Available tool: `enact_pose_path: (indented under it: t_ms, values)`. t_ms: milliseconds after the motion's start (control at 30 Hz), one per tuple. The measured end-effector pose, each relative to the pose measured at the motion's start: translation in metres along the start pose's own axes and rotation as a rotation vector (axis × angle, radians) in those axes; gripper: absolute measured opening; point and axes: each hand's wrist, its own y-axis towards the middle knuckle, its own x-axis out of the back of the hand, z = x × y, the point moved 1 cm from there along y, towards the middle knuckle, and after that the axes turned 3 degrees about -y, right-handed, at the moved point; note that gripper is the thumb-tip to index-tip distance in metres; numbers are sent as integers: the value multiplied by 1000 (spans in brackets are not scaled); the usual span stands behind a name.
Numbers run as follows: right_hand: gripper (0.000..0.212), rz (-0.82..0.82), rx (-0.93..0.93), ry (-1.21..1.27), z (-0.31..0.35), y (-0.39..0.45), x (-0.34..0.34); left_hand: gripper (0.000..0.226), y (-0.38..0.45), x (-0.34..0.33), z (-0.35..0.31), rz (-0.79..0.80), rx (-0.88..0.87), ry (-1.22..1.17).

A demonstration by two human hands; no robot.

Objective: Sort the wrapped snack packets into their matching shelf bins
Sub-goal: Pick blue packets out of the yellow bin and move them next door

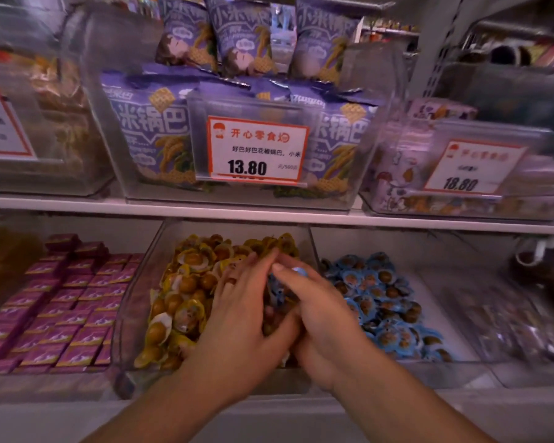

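Both hands together over the middle clear bin (135, 302) on the lower shelf, the one w/ yellow-wrapped packets (179, 295). Left hand (237, 314) lies palm-down, fingers mostly straight, resting on the pile. Right hand (317, 311) touches the left — thumb up, fingers curled round a few blue-wrapped packets (277, 290) held between the two hands. More blue packets (381, 302) lie in the next bin to the right. Pink boxes (61, 308) in the left bin.

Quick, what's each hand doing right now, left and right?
Left hand: fingers straight, resting on the yellow packets, open.
Right hand: curled round blue packets.
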Motion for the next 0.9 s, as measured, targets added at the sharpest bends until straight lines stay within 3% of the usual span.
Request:
enact_pose_path:
  t_ms: [67,167,267,333,400,433,500,567,633,700,800,900]
  values:
    - [20,17,60,-76,13,0,12,79,-1,1,-1,86,-19,-123]
    - [16,10,147,-112,39,6,39,74,2,6,7,154,-13,-347]
    - [20,-104,237,-313,62,22,76,40,11,14,24,89,10,-159]
    - [37,-278,310,-842,74,37,103,18,17,19,40,139,113,-45]
    - [49,-321,298,-1350,77,49,124,21,18,24,53,326,212,31]
    - [48,-328,315,-1478,76,53,131,21,17,27,57,437,216,96]
    - [35,-385,451,-1516,71,54,132,20,16,30,63,586,161,214]
    - [25,-373,646,-1396,64,46,116,29,17,32,67,652,84,319]
    - [27,-205,848,-1321,55,33,86,48,20,33,70,687,17,441]
    - [30,120,895,-1379,35,20,55,64,20,32,73,684,-2,526]
    - [33,528,625,-1650,-8,13,30,77,16,26,79,687,-48,642]
    - [33,667,271,-1757,-26,19,24,83,17,24,81,700,-31,654]
